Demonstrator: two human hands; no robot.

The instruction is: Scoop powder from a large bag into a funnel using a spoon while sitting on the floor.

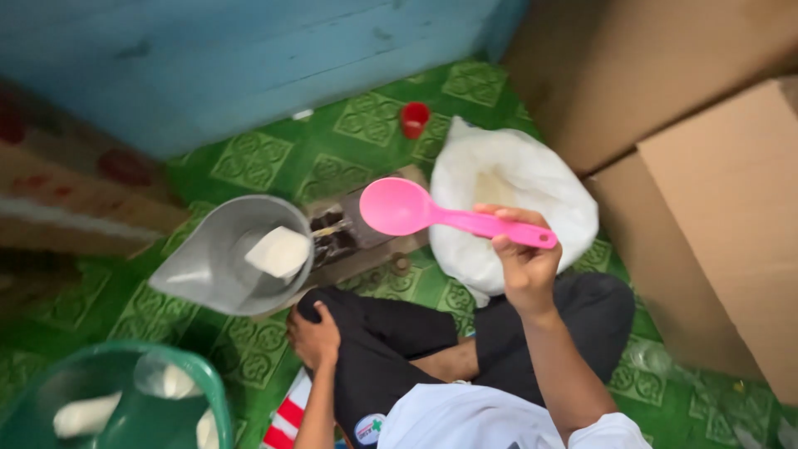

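Above the white sack (532, 179), right hand (525, 258) grips a pink scoop (432, 212); left hand (314, 337) rests loosely curled on the knee (366, 320), holding nothing.

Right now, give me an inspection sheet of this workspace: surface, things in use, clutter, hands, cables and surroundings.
Surface: green patterned floor, person seated on it.
Things in use: pink spoon, bowl looks empty; open white sack; grey scale pan holding a white packet.
Clutter: red cup; green basket with white packets; small dark scale base.
Hands: right hand grips the spoon handle; left hand rests on the knee, holding nothing visible.
Cables: nothing seen.
Surroundings: blue wall; cardboard boxes on the right.
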